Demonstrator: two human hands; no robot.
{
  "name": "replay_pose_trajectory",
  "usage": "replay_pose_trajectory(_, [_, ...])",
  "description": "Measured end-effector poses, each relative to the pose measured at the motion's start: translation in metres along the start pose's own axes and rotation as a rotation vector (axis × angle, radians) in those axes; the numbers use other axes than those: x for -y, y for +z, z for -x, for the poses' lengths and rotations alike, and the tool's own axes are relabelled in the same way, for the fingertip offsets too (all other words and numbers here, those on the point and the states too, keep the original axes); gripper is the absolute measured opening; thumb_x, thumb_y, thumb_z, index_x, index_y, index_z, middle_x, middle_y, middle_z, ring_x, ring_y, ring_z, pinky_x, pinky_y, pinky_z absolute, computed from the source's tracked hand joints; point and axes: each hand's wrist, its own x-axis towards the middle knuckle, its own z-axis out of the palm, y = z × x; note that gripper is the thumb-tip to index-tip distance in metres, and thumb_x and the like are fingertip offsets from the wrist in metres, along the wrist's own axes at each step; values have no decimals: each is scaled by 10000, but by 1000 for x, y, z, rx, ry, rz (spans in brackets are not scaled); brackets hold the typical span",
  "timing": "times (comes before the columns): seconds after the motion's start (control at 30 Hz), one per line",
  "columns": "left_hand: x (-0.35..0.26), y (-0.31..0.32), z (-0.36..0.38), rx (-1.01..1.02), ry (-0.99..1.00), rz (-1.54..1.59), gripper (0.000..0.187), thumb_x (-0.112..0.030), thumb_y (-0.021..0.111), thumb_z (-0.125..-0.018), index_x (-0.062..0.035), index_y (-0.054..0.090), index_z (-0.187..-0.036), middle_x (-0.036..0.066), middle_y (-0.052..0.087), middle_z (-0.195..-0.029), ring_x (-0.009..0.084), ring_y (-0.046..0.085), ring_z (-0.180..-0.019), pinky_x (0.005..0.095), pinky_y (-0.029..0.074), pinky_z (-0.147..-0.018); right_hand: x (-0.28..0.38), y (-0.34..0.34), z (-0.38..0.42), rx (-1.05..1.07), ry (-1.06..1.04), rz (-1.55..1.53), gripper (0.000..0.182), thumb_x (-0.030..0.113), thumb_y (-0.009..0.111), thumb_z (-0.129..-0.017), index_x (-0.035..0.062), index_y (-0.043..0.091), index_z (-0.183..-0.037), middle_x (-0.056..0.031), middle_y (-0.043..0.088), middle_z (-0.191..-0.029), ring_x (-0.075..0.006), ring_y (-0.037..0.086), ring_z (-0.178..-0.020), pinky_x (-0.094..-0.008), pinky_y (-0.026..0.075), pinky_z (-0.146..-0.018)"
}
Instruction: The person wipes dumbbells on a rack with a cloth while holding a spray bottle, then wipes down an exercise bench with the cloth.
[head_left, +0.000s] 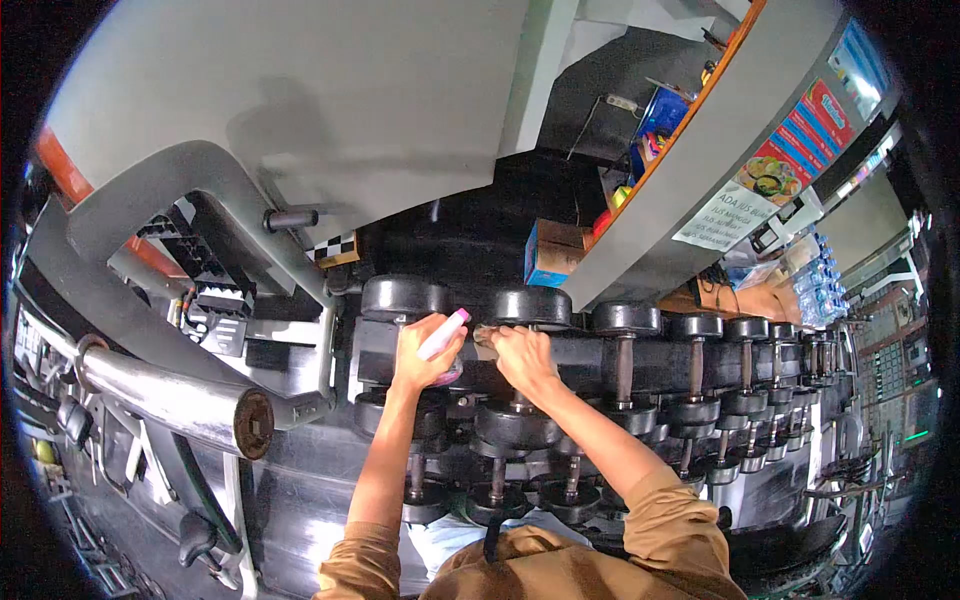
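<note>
My left hand [424, 352] is closed around a spray bottle [443, 334] with a white and pink top; its lower part is mostly hidden by my fingers. Beside it, my right hand [523, 357] is closed on a small brownish cloth [485, 336] that shows at my fingertips. Both hands are over the upper row of black dumbbells on a rack. The left hand is at the end dumbbell [405, 296]. Under the right hand lies the neighbouring dumbbell [532, 308], its handle largely covered by the hand.
More dumbbells [625, 365] run off to the right in two rows. A grey machine frame with a metal bar end [254, 424] stands at the left. Behind the rack are a blue and brown box [555, 255], a grey counter [680, 200] and water bottles [818, 285].
</note>
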Motion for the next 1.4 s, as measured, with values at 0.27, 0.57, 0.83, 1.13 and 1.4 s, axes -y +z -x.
replay_pose_trajectory(0.27, [-3, 2, 3, -2, -24, -24, 179, -149, 713, -784, -22, 608, -715, 117, 545, -636, 289, 555, -548, 353, 423, -522, 11, -5, -12, 133, 36, 164, 107, 110, 610, -795, 130, 708, -835, -43, 707, -837, -184, 697, -802, -338, 518, -555])
replay_pose_trajectory(0.57, [-5, 1, 4, -2, 5, -34, 184, -167, 708, -795, -26, 618, -719, 121, 565, -651, 317, 575, -565, 368, 439, -521, 14, 24, -24, 209, -55, 330, 117, 162, 603, -817, 158, 706, -872, -41, 691, -875, -231, 658, -848, -386, 467, -649])
replay_pose_trajectory(0.83, [-11, 8, 8, 47, 37, -48, 216, -193, 699, -807, -37, 598, -697, 105, 556, -648, 306, 569, -560, 376, 434, -520, -32, -78, 41, -78, 149, -750, 327, 222, 682, -830, 62, 645, -1113, -184, 695, -980, -324, 680, -917, -388, 517, -795])
replay_pose_trajectory(1.13, [-19, 7, 14, 74, -40, -2, 217, -162, 697, -795, -18, 577, -685, 115, 537, -630, 270, 540, -535, 363, 414, -518, -88, -70, 30, -373, 383, -767, 315, 164, 655, -845, 38, 623, -1132, -186, 680, -1012, -363, 648, -969, -422, 495, -850])
replay_pose_trajectory(1.4, [-17, 11, 11, 90, 4, -13, 195, -137, 693, -788, -21, 585, -674, 111, 531, -619, 281, 541, -535, 364, 413, -513, -50, -47, 32, -656, 138, -641, 482, -99, 647, -645, 106, 652, -1082, -76, 636, -1107, -315, 577, -967, -386, 470, -872])
